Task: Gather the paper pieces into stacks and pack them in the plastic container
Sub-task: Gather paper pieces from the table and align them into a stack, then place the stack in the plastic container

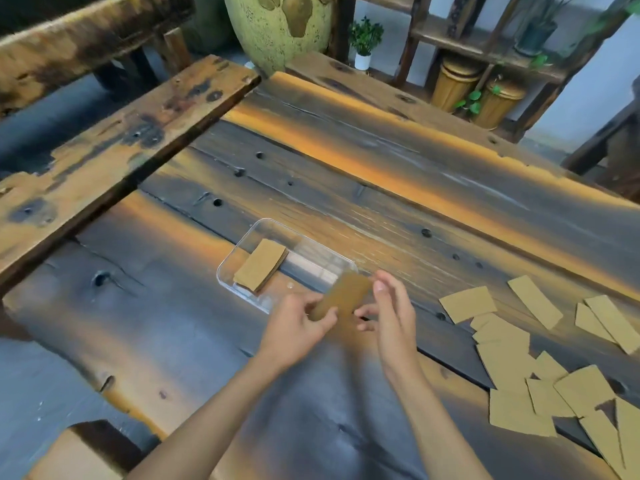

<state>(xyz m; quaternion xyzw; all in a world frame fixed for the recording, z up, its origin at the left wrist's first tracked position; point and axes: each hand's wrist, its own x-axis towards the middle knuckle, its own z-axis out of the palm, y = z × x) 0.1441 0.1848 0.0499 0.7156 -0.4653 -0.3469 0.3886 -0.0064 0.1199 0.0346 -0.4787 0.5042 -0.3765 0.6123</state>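
A wide table [346, 174] of dark, weathered planks streaked with orange fills the view, with a raised plank [114, 140] crossing its far left corner. Beyond the far edge stand a big speckled green urn [277, 26], a wooden shelf [485, 53] and a small potted plant [364, 43].

On the right of the table lies a scatter of loose brown paper pieces [540, 382], many overlapping, a few lying apart nearer the middle.

Near the table's centre sits the clear plastic container [242, 247]. A neat stack of brown pieces [261, 270] lies in its left end; the right end shows bare bottom.

Just at the container's near right corner, both hands hold a second stack [346, 299], tilted and blurred, so how many pieces it has cannot be told. The left hand [294, 327] has a narrow grip on the stack's near end, thumb on top. The right hand [391, 313] pinches its right edge with thumb and fingertips, the remaining fingers loosely raised.
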